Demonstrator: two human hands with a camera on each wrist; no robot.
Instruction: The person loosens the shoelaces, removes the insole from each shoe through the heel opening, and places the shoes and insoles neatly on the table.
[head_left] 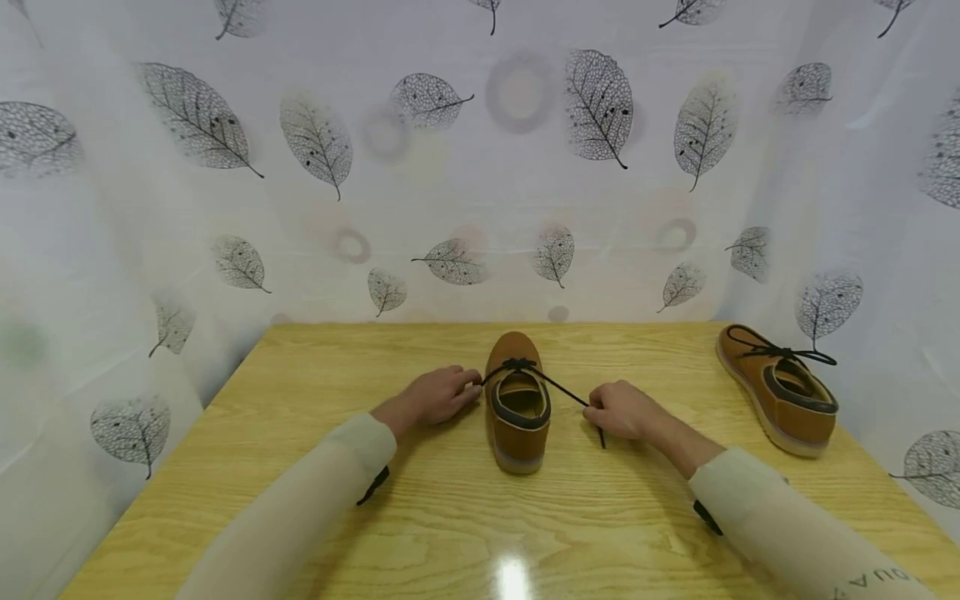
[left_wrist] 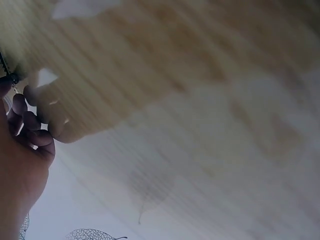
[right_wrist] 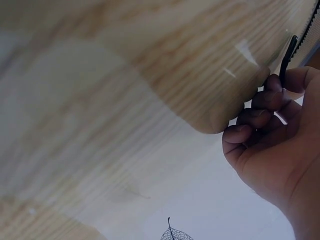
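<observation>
A brown shoe (head_left: 520,446) with a dark collar stands upright in the middle of the table, its toe pointing away and its heel toward me. At the tongue its black shoelace (head_left: 558,386) is crossed into a small knot, and one end runs out to each side. Just left of the shoe, my left hand (head_left: 442,395) pinches one lace end with curled fingers. To the right, my right hand (head_left: 624,410) grips the other end, drawn taut, its tip dangling below the fingers. In the right wrist view the black lace tip (right_wrist: 286,62) sticks out between thumb and forefinger.
A second brown shoe (head_left: 802,421), its black laces tied in a bow, stands at the table's right edge. The glossy wooden table (head_left: 450,533) reflects light near its front. Behind and on both sides hangs a white curtain (head_left: 480,192) printed with leaves.
</observation>
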